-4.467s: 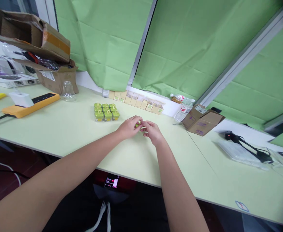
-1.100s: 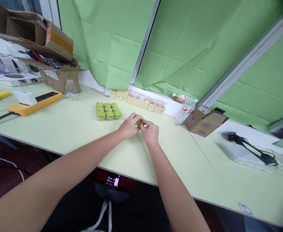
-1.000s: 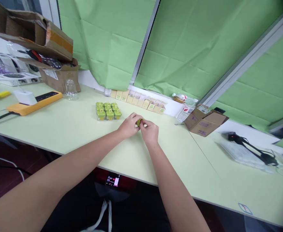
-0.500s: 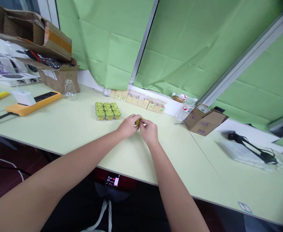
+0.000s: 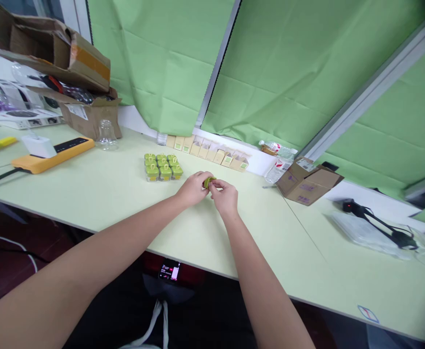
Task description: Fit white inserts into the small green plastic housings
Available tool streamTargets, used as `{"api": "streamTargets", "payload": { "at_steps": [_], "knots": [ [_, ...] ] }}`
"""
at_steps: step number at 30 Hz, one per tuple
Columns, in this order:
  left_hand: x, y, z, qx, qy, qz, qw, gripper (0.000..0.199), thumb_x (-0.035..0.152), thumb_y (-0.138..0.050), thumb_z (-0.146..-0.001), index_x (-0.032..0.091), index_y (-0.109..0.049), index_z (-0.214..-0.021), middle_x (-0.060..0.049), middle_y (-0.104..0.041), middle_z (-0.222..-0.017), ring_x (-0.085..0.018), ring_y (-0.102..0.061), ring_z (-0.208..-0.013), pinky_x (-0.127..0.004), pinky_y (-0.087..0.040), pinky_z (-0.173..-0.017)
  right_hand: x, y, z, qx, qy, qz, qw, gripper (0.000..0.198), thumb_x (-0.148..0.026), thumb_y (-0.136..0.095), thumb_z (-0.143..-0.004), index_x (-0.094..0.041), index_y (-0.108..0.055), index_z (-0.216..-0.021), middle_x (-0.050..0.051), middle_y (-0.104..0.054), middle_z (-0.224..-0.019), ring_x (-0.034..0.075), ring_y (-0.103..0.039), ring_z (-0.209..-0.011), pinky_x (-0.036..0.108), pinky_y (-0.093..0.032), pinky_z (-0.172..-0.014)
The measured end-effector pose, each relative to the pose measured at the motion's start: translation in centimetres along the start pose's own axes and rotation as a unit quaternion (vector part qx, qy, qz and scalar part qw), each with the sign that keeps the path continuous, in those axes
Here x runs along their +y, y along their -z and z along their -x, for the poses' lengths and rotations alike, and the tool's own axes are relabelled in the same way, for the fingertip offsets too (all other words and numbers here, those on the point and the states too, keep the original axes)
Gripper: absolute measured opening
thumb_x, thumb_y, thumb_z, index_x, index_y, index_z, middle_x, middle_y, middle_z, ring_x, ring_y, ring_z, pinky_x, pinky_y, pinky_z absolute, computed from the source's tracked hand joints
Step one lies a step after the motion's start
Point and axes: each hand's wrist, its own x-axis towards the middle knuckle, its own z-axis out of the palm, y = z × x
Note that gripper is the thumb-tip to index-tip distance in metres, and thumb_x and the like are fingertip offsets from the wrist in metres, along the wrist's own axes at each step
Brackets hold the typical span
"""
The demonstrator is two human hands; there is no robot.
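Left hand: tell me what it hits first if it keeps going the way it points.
Probably the row of small boxes by the curtain; depth is unclear. The left hand grips a green piece.

We see a matt smooth table [image 5: 99, 194], creased cloth blinds [image 5: 292, 72], rough cardboard boxes [image 5: 306, 183] and glossy green-capped jars [image 5: 162, 167].

Left hand [image 5: 192, 188] and right hand [image 5: 226, 196] pinching small green piece [image 5: 208, 182], green-capped jars [image 5: 162, 166] beside, pale table [image 5: 99, 186]
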Motion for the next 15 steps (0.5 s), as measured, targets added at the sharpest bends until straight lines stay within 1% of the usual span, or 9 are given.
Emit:
{"api": "streamTargets", "payload": {
  "at_steps": [2, 5, 7, 10, 12, 15],
  "knots": [
    [0.02, -0.05, 0.10, -0.008, -0.013, -0.003, 1.000, 0.040, 0.005, -0.055, -0.071, 0.021, -0.063, -0.107, -0.004, -0.064, -0.096, -0.018, -0.060, -0.085, -0.029, -0.049, -0.078, 0.07, 0.05, -0.04, -0.005, -0.008, -0.002, 1.000, 0.019, -0.033, -0.061, -0.077, -0.025, -0.076, -0.084, 0.000, -0.075, -0.083, 0.017, -0.067, -0.065, 0.030, -0.054, -0.068],
    [0.07, -0.19, 0.20, -0.015, -0.029, 0.000, 0.999, 0.043, 0.004, -0.054, -0.070, 0.021, -0.063, -0.108, -0.004, -0.064, -0.098, -0.018, -0.060, -0.087, -0.030, -0.049, -0.080, 0.22, 0.03, -0.04, 0.007, -0.008, 0.008, 1.000, 0.019, -0.032, -0.060, -0.077, -0.024, -0.076, -0.083, 0.001, -0.075, -0.082, 0.017, -0.067, -0.064, 0.030, -0.054, -0.067],
    [0.08, -0.26, 0.17, -0.016, -0.028, 0.000, 0.999, 0.043, 0.003, -0.054, -0.070, 0.021, -0.063, -0.108, -0.004, -0.063, -0.098, -0.018, -0.060, -0.087, -0.029, -0.049, -0.080, 0.25, 0.02, -0.02, 0.012, -0.004, 0.012, 1.000, 0.020, -0.032, -0.060, -0.078, -0.024, -0.076, -0.085, 0.001, -0.076, -0.084, 0.017, -0.067, -0.064, 0.030, -0.054, -0.067],
    [0.03, -0.26, 0.03, -0.006, -0.016, 0.009, 1.000, 0.041, 0.005, -0.055, -0.071, 0.021, -0.063, -0.108, -0.004, -0.064, -0.097, -0.017, -0.060, -0.085, -0.029, -0.050, -0.079, 0.10, 0.09, -0.01, -0.007, 0.013, 0.019, 1.000, 0.021, -0.034, -0.059, -0.080, -0.025, -0.076, -0.089, 0.000, -0.076, -0.087, 0.016, -0.066, -0.062, 0.030, -0.054, -0.068],
    [0.02, -0.20, -0.01, 0.005, -0.010, 0.023, 1.000, 0.041, 0.006, -0.056, -0.071, 0.021, -0.063, -0.108, -0.004, -0.064, -0.098, -0.017, -0.060, -0.084, -0.030, -0.051, -0.079, -0.05, 0.21, -0.01, -0.019, 0.020, 0.018, 0.999, 0.023, -0.035, -0.058, -0.082, -0.025, -0.075, -0.092, 0.001, -0.076, -0.088, 0.015, -0.066, -0.060, 0.030, -0.055, -0.069],
    [0.02, -0.09, 0.02, 0.002, -0.010, 0.051, 0.999, 0.043, 0.006, -0.057, -0.069, 0.020, -0.062, -0.110, -0.005, -0.064, -0.101, -0.017, -0.060, -0.085, -0.030, -0.052, -0.079, -0.07, 0.33, -0.11, -0.017, 0.017, 0.004, 1.000, 0.023, -0.035, -0.058, -0.082, -0.024, -0.075, -0.093, 0.001, -0.076, -0.089, 0.015, -0.066, -0.062, 0.031, -0.055, -0.071]
  ]
}}
